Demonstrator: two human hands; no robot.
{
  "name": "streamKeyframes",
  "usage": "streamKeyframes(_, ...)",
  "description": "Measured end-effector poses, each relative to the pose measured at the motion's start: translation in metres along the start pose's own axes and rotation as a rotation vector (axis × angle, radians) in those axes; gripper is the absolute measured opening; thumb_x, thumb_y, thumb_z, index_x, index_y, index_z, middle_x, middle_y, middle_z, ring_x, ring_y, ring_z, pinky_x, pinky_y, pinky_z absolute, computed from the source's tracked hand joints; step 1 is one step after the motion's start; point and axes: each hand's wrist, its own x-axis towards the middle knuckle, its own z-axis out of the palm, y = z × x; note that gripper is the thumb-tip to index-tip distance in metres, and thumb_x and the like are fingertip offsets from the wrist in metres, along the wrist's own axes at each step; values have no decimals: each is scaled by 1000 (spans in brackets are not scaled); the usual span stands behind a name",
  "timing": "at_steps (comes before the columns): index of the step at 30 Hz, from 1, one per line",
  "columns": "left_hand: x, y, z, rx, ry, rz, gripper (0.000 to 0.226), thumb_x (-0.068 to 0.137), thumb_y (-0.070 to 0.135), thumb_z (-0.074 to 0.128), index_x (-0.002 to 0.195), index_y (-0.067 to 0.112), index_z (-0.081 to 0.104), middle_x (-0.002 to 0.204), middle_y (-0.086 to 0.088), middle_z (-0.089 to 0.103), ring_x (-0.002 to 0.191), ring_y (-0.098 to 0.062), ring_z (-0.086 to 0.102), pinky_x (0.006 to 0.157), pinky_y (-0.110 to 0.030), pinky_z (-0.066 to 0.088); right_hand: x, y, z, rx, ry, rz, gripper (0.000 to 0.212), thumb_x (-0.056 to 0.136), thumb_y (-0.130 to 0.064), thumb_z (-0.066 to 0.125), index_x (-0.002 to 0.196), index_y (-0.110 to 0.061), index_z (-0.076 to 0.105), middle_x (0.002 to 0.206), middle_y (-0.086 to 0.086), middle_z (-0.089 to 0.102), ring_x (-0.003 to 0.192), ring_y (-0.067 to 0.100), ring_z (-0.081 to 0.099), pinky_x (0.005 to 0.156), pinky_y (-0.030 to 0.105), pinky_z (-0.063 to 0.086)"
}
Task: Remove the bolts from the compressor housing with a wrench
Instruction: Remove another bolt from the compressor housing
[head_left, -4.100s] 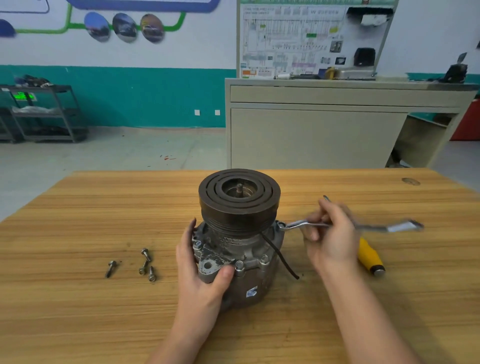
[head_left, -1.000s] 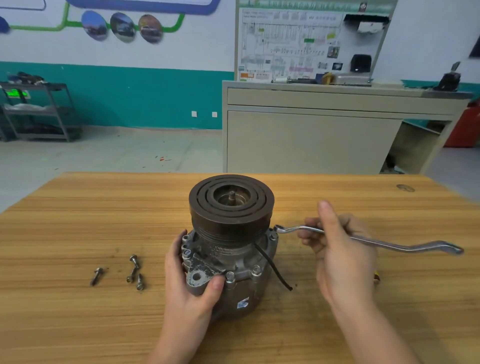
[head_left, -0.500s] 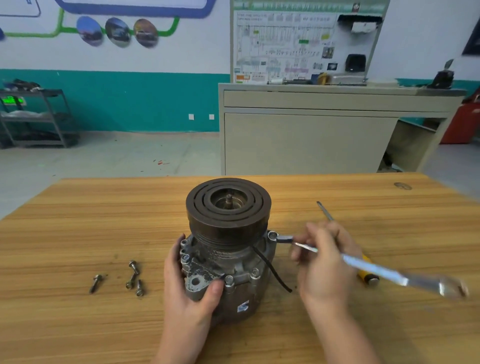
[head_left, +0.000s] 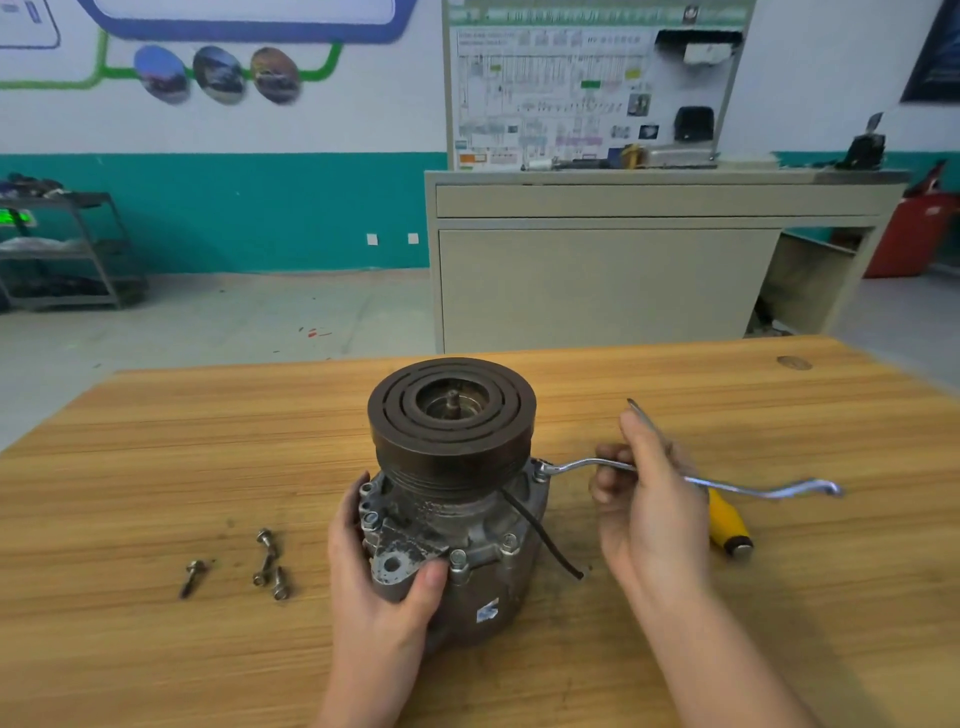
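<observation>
The compressor (head_left: 457, 499) stands upright mid-table, its dark grooved pulley on top and grey housing flange below. Bolts (head_left: 458, 560) still sit in the flange at the front. My left hand (head_left: 382, 582) grips the housing from the front left, thumb on the mounting ear. A silver offset ring wrench (head_left: 763, 488) has its ring end on a bolt (head_left: 540, 470) at the flange's right side and points right. My right hand (head_left: 649, 509) holds the wrench shaft near that end, fingers curled round it. Three removed bolts (head_left: 267, 558) lie on the table to the left.
A yellow-handled screwdriver (head_left: 727, 525) lies on the wooden table (head_left: 156, 467) behind my right hand, partly hidden. A black cable (head_left: 545, 540) hangs off the compressor's right side. Beyond the table stand a beige cabinet (head_left: 597, 280) and a metal shelf rack (head_left: 62, 249).
The wrench handle has swung back away from me, from pointing right and toward me to pointing right. My left hand stays on the housing.
</observation>
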Motion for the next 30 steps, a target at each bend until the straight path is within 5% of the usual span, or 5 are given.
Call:
streamKeyframes(11,-1,2,-1,37,-5,0,99,51,89,58,134,43,30,139,6,46,129,-13,45,106,-40,38,-43,18,-1,-757,-285,-981,32,92,-27,58,63,-21,48,54,-8,57,50,5,60,45,17,45)
streamKeyframes(15,-1,5,1,31,13,6,99,51,90,56,134,42,31,136,12,46,126,-8,45,97,-21,36,-25,13,-2,-378,-146,-545,31,80,-20,59,50,-22,54,49,0,56,37,8,48,41,14,39)
streamKeyframes(21,-2,5,0,-12,2,3,108,52,87,60,139,29,34,137,5,47,127,-12,46,102,-31,38,44,1,16,-69,-304,337,42,81,-6,51,42,-18,43,38,-3,41,26,7,30,28,13,20)
streamKeyframes(25,-2,7,-1,14,-5,-3,107,51,88,59,138,32,33,137,11,46,127,-6,45,103,-31,37,37,4,18,264,-72,370,34,86,-13,61,54,-14,49,45,-2,49,30,3,38,28,13,28)
streamKeyframes(30,0,5,-1,-13,-10,-22,108,49,86,62,138,32,33,137,4,48,127,-12,47,107,-41,38,-1,-3,7,21,-14,30,29,66,-44,71,55,-19,59,51,2,59,35,8,47,34,15,35)
